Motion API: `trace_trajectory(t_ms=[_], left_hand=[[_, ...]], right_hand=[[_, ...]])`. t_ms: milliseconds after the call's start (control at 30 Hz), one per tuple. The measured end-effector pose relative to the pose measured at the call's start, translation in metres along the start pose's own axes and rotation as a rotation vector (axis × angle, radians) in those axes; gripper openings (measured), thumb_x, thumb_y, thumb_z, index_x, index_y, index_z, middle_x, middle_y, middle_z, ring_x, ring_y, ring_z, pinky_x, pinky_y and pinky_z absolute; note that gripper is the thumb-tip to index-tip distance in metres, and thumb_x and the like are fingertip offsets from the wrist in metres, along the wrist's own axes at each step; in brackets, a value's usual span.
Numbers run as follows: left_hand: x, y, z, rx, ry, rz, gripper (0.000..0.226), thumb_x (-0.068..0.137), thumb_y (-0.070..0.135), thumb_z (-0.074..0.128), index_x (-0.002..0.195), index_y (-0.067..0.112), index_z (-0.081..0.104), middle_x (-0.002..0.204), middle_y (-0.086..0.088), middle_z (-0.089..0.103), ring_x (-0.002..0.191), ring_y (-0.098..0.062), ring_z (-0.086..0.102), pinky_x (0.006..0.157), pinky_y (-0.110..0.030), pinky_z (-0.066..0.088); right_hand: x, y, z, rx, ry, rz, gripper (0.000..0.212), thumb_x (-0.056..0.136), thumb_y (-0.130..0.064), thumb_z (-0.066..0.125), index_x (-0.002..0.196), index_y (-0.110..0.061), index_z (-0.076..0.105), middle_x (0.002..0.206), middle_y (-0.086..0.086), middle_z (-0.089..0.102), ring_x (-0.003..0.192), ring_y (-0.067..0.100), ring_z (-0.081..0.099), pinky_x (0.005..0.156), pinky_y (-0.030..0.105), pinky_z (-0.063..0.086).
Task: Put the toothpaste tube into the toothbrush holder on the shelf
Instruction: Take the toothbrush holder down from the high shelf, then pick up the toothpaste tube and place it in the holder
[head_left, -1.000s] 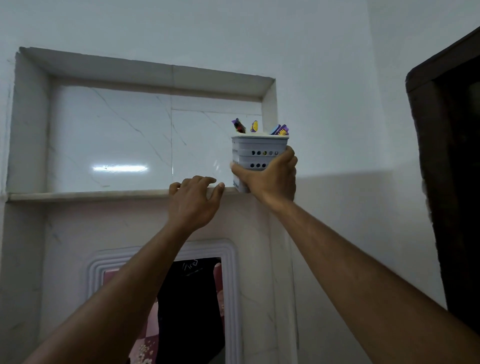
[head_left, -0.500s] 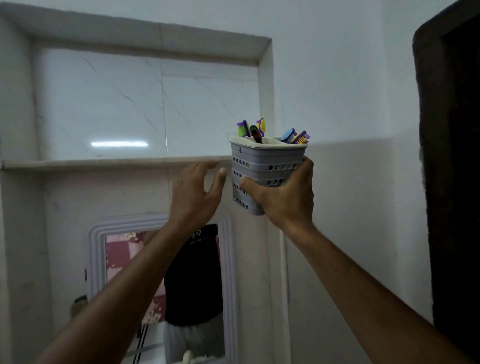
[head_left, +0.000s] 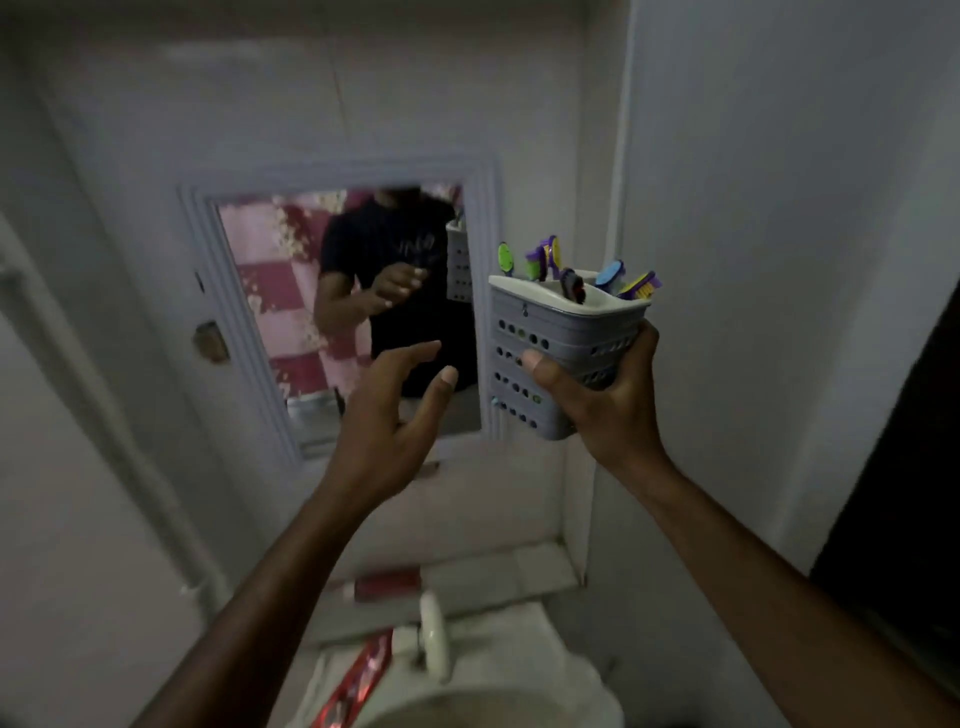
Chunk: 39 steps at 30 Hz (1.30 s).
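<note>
My right hand (head_left: 605, 400) grips a grey perforated toothbrush holder (head_left: 558, 343) and holds it in the air beside the mirror. Several colourful toothbrushes (head_left: 613, 275) stick out of its top. My left hand (head_left: 397, 415) hovers open just left of the holder, fingers spread, touching nothing. A red toothpaste tube (head_left: 358, 680) lies on the sink's left rim near the bottom of the view. A second red tube (head_left: 384, 584) lies on the low ledge behind the tap. The upper shelf is out of view.
A white-framed mirror (head_left: 337, 312) hangs on the wall and reflects a person. The white sink (head_left: 493, 696) with its tap (head_left: 434, 639) sits at the bottom. A tiled ledge (head_left: 519, 571) runs behind it. A dark door frame (head_left: 904, 519) stands on the right.
The holder has come off the high shelf and down to mirror height in my right hand. My left hand left the shelf edge. The view tilted down, showing the sink and toothpaste.
</note>
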<state>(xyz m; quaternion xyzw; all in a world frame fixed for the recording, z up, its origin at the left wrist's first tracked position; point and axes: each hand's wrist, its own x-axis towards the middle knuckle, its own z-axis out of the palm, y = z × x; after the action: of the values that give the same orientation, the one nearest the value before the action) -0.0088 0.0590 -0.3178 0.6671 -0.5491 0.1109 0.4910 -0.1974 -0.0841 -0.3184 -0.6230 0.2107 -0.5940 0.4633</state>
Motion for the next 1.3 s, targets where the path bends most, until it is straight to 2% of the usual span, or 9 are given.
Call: trace_trajectory(t_ms=[100, 200, 367, 633, 733, 900, 1000, 1100, 1300], left_hand=[[-0.058, -0.031, 0.018, -0.009, -0.054, -0.135, 0.040, 0.107, 0.044, 0.062, 0.140, 0.022, 0.067, 0.135, 0.008, 0.068, 0.118, 0.006, 0.060, 0.095, -0.009, 0.046], [-0.107, -0.054, 0.034, -0.021, -0.081, -0.230, 0.037, 0.106, 0.043, 0.064, 0.136, 0.021, 0.069, 0.134, 0.007, 0.070, 0.122, 0.002, 0.063, 0.105, -0.026, 0.051], [-0.168, -0.075, 0.052, -0.101, -0.134, -0.383, 0.040, 0.106, 0.044, 0.063, 0.140, 0.022, 0.066, 0.136, 0.009, 0.064, 0.121, 0.001, 0.063, 0.089, -0.013, 0.055], [-0.248, -0.143, 0.067, -0.105, -0.092, -0.638, 0.028, 0.110, 0.041, 0.057, 0.126, 0.022, 0.071, 0.122, 0.008, 0.071, 0.114, -0.009, 0.066, 0.085, -0.025, 0.052], [-0.280, -0.172, 0.074, -0.126, -0.110, -0.759, 0.030, 0.109, 0.036, 0.059, 0.132, 0.019, 0.069, 0.123, 0.005, 0.071, 0.112, -0.013, 0.067, 0.095, -0.036, 0.055], [-0.315, -0.209, 0.087, -0.160, -0.249, -0.909, 0.034, 0.105, 0.030, 0.064, 0.136, 0.015, 0.062, 0.119, 0.000, 0.070, 0.111, -0.018, 0.069, 0.092, -0.027, 0.055], [-0.336, -0.237, 0.092, 0.087, -0.353, -0.796, 0.046, 0.098, 0.035, 0.067, 0.139, 0.013, 0.062, 0.127, -0.008, 0.070, 0.117, -0.030, 0.066, 0.101, -0.050, 0.055], [-0.340, -0.254, 0.086, 0.420, -0.428, -0.783, 0.052, 0.095, 0.029, 0.069, 0.142, 0.010, 0.058, 0.133, -0.017, 0.062, 0.119, -0.042, 0.059, 0.096, -0.055, 0.049], [-0.333, -0.288, 0.087, 0.523, -0.558, -0.811, 0.060, 0.101, 0.035, 0.065, 0.153, 0.009, 0.049, 0.149, -0.019, 0.056, 0.133, -0.042, 0.054, 0.106, -0.061, 0.043]], right_hand=[[-0.043, 0.049, -0.007, -0.106, -0.045, 0.119, 0.101, 0.065, -0.049, 0.097, 0.144, -0.018, 0.042, 0.147, 0.001, 0.063, 0.132, 0.016, 0.069, 0.105, 0.042, 0.061], [-0.086, 0.092, -0.009, -0.242, -0.070, 0.191, 0.103, 0.058, -0.053, 0.095, 0.145, -0.027, 0.045, 0.146, 0.002, 0.055, 0.140, 0.031, 0.056, 0.110, 0.057, 0.054], [-0.153, 0.137, -0.004, -0.345, -0.120, 0.280, 0.113, 0.053, -0.057, 0.091, 0.150, -0.033, 0.038, 0.148, -0.004, 0.044, 0.145, 0.021, 0.040, 0.120, 0.048, 0.044], [-0.237, 0.210, 0.000, -0.525, -0.108, 0.504, 0.123, 0.050, -0.060, 0.103, 0.147, -0.015, 0.042, 0.146, -0.001, 0.052, 0.139, 0.023, 0.059, 0.112, 0.048, 0.054], [-0.259, 0.234, -0.001, -0.569, -0.119, 0.579, 0.122, 0.052, -0.056, 0.107, 0.145, -0.011, 0.041, 0.142, -0.001, 0.051, 0.138, 0.025, 0.060, 0.109, 0.038, 0.054], [-0.280, 0.266, 0.010, -0.610, -0.086, 0.639, 0.121, 0.051, -0.052, 0.111, 0.140, -0.007, 0.041, 0.140, 0.002, 0.055, 0.134, 0.025, 0.063, 0.107, 0.039, 0.057], [-0.286, 0.279, 0.017, -0.631, -0.090, 0.683, 0.123, 0.052, -0.041, 0.112, 0.143, -0.005, 0.038, 0.146, 0.006, 0.056, 0.135, 0.028, 0.062, 0.106, 0.041, 0.057], [-0.292, 0.288, 0.023, -0.683, -0.119, 0.711, 0.129, 0.055, -0.034, 0.113, 0.152, -0.005, 0.032, 0.156, 0.010, 0.055, 0.136, 0.026, 0.060, 0.100, 0.030, 0.049], [-0.295, 0.297, 0.024, -0.652, -0.153, 0.756, 0.132, 0.059, -0.043, 0.110, 0.157, -0.015, 0.026, 0.161, 0.003, 0.051, 0.141, 0.021, 0.058, 0.112, 0.039, 0.054]])
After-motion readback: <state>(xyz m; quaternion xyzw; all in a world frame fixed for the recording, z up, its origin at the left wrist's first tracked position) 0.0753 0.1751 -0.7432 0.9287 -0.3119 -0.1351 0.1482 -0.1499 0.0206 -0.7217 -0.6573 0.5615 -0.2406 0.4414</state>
